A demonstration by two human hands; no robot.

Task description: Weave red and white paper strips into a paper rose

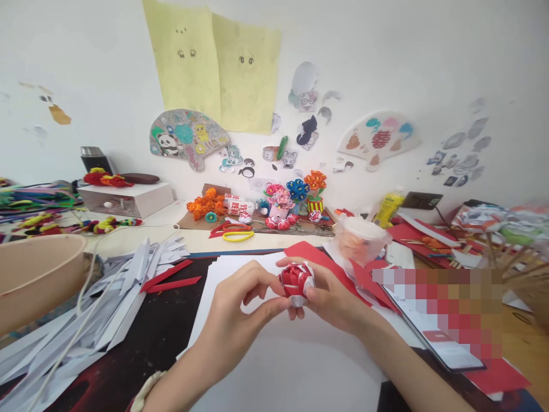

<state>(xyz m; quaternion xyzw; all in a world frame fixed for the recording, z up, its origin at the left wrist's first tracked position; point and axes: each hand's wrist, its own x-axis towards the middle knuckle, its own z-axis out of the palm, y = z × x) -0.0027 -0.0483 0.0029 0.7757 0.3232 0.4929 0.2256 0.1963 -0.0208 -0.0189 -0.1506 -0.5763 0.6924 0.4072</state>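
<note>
A small ball of folded red and white paper (pixel 297 280) is held above the white paper sheets (pixel 274 366) in the middle of the table. My right hand (pixel 332 294) wraps around its right side and underside, thumb on the front. From the left, my left hand (pixel 246 297) pinches the ball's edge between thumb and forefinger. Red paper (pixel 306 254) lies just behind my hands. Left of the sheets are two red paper strips (pixel 174 280) and a heap of white paper strips (pixel 124 303).
A beige basin (pixel 43 274) stands at the left. To the right are a phone (pixel 437 326) and a bagged cup (pixel 360 240). Behind, yellow-handled scissors (pixel 238 235), orange craft flowers (pixel 206 206) and several red-white paper balls (pixel 278 221) sit by the wall. A cable (pixel 88 286) crosses the left side.
</note>
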